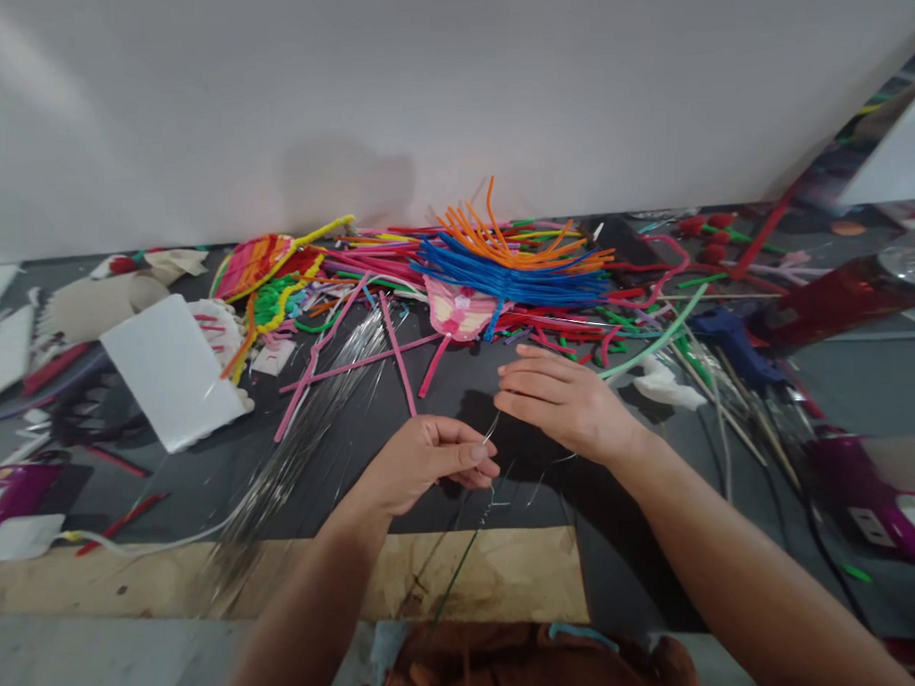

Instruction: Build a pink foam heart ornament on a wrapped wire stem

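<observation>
Left hand [424,466] in a narrow pinch on a thin silver wire [492,429], right hand [565,404] open and empty just beside the pinch (silvery strands [310,418] loose to its left), pipe cleaners [511,276] heaped well ahead

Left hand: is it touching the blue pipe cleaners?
No, the left hand pinches a thin silver wire, well short of the blue pipe cleaners.

Craft workshop, dark workbench [169,488], heaped pipe cleaners [511,271], glue gun [732,348] (blue), white wall [449,93] behind
</observation>
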Tool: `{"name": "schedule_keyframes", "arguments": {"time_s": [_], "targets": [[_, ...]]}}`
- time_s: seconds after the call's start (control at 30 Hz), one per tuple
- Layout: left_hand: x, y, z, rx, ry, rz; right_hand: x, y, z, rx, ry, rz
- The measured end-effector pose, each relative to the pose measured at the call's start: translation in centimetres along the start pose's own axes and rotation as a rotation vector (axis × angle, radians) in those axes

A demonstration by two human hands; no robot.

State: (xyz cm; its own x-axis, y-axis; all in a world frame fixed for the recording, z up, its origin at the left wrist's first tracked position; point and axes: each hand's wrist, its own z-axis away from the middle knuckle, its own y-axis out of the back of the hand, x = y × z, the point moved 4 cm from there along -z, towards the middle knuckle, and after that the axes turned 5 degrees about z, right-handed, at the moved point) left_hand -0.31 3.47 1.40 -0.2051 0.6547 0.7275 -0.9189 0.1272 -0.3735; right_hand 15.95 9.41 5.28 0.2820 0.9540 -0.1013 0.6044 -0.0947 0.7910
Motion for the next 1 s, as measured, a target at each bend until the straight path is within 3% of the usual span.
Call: {"name": "schedule_keyframes", "arguments": {"time_s": [0.37, 0.67, 1.0], "targets": [[-0.7, 0.0, -0.5, 0.148, -0.017, 0.045, -0.4, -0.3, -0.3, -0.043, 0.016, 0.035], [-0.5, -0.2, -0.3, 0.134, -0.052, 0.026, -1.0, -0.4, -0.3, -0.003, 0.039, 0.05], [-0.3, -0.2, -0.5, 0.137, -0.055, 0.028, -1.5, -0.4, -0.9, -0.051, 0.068, 0.031]]}}
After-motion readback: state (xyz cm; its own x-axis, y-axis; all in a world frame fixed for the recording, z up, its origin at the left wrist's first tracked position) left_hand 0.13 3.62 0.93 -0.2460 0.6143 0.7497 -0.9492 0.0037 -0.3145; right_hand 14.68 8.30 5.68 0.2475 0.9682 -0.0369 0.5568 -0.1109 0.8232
